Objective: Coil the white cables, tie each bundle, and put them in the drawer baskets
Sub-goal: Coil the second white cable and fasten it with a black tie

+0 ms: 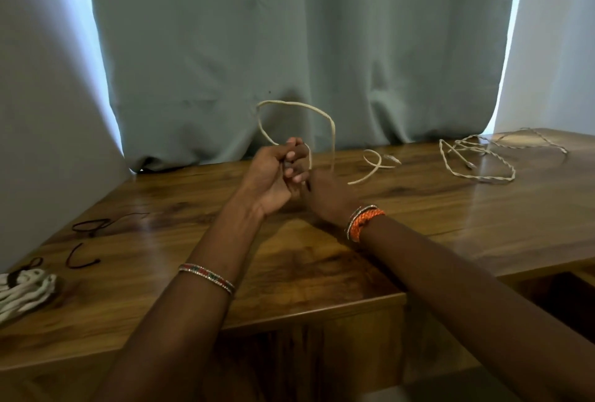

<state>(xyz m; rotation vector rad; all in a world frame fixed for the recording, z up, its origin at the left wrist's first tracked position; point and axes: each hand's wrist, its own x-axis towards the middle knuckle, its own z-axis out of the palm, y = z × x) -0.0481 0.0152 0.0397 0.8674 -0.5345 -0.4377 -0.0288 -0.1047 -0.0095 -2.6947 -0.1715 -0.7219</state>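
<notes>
Left hand [277, 173] fingers curled round the white cable [331, 131]; loop stands up above them, so fairly springy, light. Right hand [328, 198] pinches the cable just beside the left fingertips. Tail trails rightward on the table [322, 260]. Best gripped where the strands cross.

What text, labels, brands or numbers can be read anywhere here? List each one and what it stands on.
None: no readable text shows in this view.
The white cable held in the left hand and right hand bears no print.
The loose cable, the coiled bundle, the dark ties, the bracelets and the wooden table show no lettering.
</notes>
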